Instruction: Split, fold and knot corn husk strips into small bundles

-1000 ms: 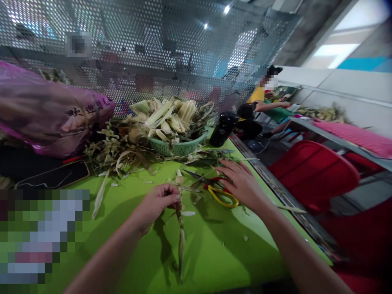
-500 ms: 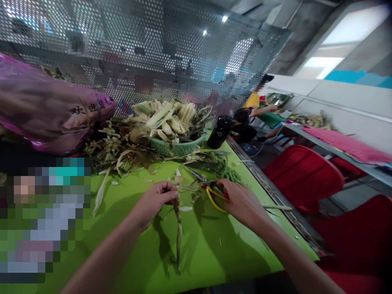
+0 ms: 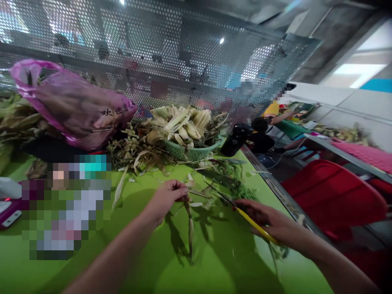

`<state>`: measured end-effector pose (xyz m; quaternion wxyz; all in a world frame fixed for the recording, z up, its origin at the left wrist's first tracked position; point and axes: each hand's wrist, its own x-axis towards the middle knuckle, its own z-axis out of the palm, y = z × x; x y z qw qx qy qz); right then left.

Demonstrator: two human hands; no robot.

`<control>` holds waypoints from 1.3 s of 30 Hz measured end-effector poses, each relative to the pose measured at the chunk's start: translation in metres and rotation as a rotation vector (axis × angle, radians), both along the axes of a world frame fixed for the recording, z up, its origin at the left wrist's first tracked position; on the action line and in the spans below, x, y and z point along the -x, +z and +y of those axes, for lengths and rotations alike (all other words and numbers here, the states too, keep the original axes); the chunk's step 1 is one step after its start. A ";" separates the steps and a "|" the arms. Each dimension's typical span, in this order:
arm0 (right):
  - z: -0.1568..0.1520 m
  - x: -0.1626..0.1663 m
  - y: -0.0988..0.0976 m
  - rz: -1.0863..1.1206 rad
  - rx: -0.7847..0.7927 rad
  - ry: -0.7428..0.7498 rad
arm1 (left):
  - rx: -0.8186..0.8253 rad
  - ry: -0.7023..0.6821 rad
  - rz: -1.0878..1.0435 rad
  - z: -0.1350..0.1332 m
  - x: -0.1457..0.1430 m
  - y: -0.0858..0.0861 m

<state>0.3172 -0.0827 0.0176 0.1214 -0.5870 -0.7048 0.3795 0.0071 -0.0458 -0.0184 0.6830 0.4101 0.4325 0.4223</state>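
My left hand (image 3: 168,200) pinches a dried corn husk strip (image 3: 191,232) between thumb and fingertips; its lower end hangs down over the green table. To the right, my right hand (image 3: 272,222) is closed on yellow-handled scissors (image 3: 252,222), whose blades point up and left, apart from the strip. Small husk scraps (image 3: 196,204) lie by the left fingertips. Behind the hands, a green basket (image 3: 191,153) is heaped with pale corn husks (image 3: 186,124). Some of the right hand's fingers are hidden behind the scissors' handle.
A bunch of green stringy material (image 3: 243,190) lies beyond the scissors. A black camera (image 3: 235,139) stands right of the basket. At the left are a pink plastic bag (image 3: 79,106) and dry husks (image 3: 134,149). A red chair (image 3: 333,196) is beyond the table's right edge.
My right hand has moved right and nearer, taking up the scissors from the table. The left hand keeps its pinch on the husk strip. The view has shifted to the left.
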 end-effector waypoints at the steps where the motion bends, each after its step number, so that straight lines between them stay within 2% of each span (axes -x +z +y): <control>1: 0.002 0.001 0.000 0.023 0.018 0.028 | 0.003 0.005 -0.005 0.000 0.001 -0.001; 5: 0.008 0.004 -0.002 -0.032 0.030 0.106 | 0.020 0.020 -0.012 0.001 0.004 -0.001; 7: 0.011 0.004 -0.004 -0.082 0.088 0.118 | 0.026 0.029 0.012 0.001 0.005 0.002; 10: 0.011 0.006 -0.003 -0.041 0.177 0.141 | 0.024 0.033 0.031 0.002 0.006 0.005; 15: 0.007 0.018 0.006 -0.022 0.206 0.156 | -0.012 0.030 -0.008 0.005 0.005 -0.004; 20: 0.007 0.026 0.006 -0.039 0.131 0.224 | -0.039 0.022 -0.013 0.007 0.002 -0.012; 26: 0.005 0.031 0.004 -0.092 0.093 0.319 | -0.034 0.021 -0.025 0.005 -0.001 -0.005; 34: 0.000 0.042 0.023 -0.024 0.091 0.346 | -0.027 0.024 -0.036 0.005 -0.002 -0.006; 39: 0.001 0.048 0.025 0.015 0.084 0.323 | -0.006 0.030 -0.012 0.004 -0.002 -0.003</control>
